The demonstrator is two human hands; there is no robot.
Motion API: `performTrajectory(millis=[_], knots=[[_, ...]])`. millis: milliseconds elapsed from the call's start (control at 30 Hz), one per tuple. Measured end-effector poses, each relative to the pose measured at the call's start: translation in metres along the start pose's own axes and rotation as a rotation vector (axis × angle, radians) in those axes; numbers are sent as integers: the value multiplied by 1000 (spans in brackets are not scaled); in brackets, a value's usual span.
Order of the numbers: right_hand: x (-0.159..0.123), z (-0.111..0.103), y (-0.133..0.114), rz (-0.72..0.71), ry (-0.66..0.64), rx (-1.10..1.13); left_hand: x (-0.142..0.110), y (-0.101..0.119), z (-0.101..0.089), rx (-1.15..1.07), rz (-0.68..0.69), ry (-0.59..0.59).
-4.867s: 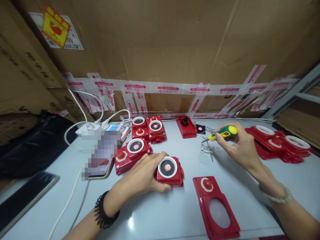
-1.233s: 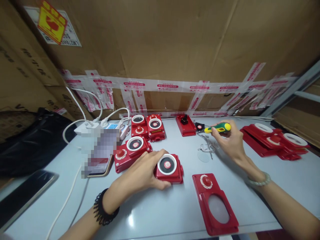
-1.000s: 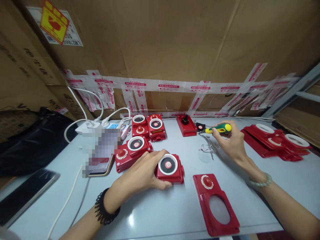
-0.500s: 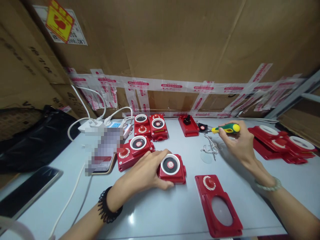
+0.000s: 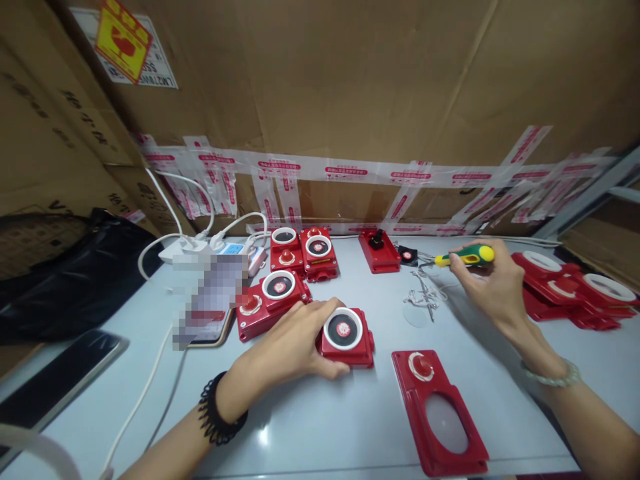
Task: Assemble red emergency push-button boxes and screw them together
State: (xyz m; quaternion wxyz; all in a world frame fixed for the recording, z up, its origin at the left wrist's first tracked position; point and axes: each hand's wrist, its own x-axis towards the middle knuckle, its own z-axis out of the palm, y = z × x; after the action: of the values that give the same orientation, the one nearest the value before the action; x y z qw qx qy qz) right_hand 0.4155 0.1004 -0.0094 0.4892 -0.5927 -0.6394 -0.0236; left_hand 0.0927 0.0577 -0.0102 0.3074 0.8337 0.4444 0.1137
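Note:
My left hand (image 5: pixel 295 343) is wrapped round a red box with a white ring and black round face (image 5: pixel 343 329), resting on the table; its left part is hidden under my fingers. A screwdriver (image 5: pixel 467 256) with a green and yellow handle is in my right hand (image 5: pixel 493 287), held above the table and pointing left. Below its tip lie several thin metal pieces and wires (image 5: pixel 425 293), beside a clear round disc (image 5: pixel 416 315). A red cover with a large round hole (image 5: pixel 440 410) lies flat between my forearms. Farther back stands an open red box base (image 5: pixel 379 252).
Several assembled red boxes (image 5: pixel 273 303) stand left of centre, and red covers with white rings (image 5: pixel 575 290) are stacked at right. A phone (image 5: pixel 213 300) and a white power strip (image 5: pixel 185 251) with cables are at left. A large cardboard box (image 5: pixel 350 80) walls off the back.
My right hand has shifted to the right with the screwdriver. The left hand stays on the red box, and the view has moved slightly.

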Motion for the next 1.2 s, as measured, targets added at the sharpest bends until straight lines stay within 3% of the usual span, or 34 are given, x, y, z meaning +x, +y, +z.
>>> performTrajectory(millis=[400, 633, 867, 1200], knots=[[6, -9, 1, 0, 111, -43, -1, 0, 0, 10, 3, 3], [2, -19, -47, -53, 188, 213, -1, 1, 0, -14, -3, -3], [-12, -25, -103, -79, 9, 314, -1, 0, 0, 8, -27, -6], [-20, -13, -112, 54, -258, 521, -1, 4, -2, 22, -46, -22]])
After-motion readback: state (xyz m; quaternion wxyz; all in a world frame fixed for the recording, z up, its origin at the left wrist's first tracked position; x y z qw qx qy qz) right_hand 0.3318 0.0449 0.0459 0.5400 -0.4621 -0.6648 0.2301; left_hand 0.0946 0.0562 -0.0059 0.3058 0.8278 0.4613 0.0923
